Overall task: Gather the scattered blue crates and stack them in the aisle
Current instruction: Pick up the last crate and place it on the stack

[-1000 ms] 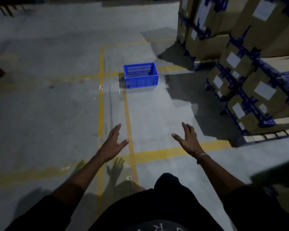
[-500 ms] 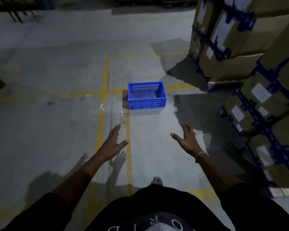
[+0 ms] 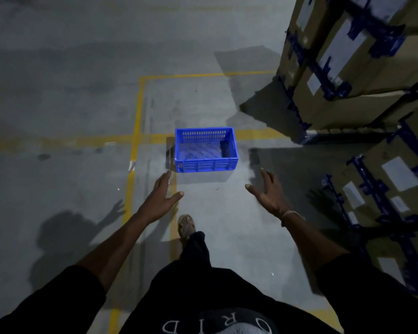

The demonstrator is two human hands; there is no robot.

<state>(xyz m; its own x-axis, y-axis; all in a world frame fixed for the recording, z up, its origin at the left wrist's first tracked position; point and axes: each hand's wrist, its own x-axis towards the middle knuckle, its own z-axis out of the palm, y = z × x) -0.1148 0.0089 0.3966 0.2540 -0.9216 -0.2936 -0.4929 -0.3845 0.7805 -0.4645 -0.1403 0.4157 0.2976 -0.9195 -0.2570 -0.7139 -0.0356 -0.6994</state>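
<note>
The blue crate [image 3: 206,149] now sits closer, on the floor [image 3: 58,92] just beyond my left hand [image 3: 160,198] and right hand [image 3: 268,194], both spread wide, holding nothing.

Floor [image 3: 65,97]: grey concrete, worn and stained in darker patches. Yellow painted lines [image 3: 137,121] mark out rectangular bays, the paint scuffed and faded in places. Along the right side stand stacked cardboard cartons [image 3: 357,75], brown, bound with dark blue strapping and bearing white labels. Lighting is dim overall, with one brighter pool on the mid-floor; hard-edged shadows fall from the cartons across the concrete toward the left
</note>
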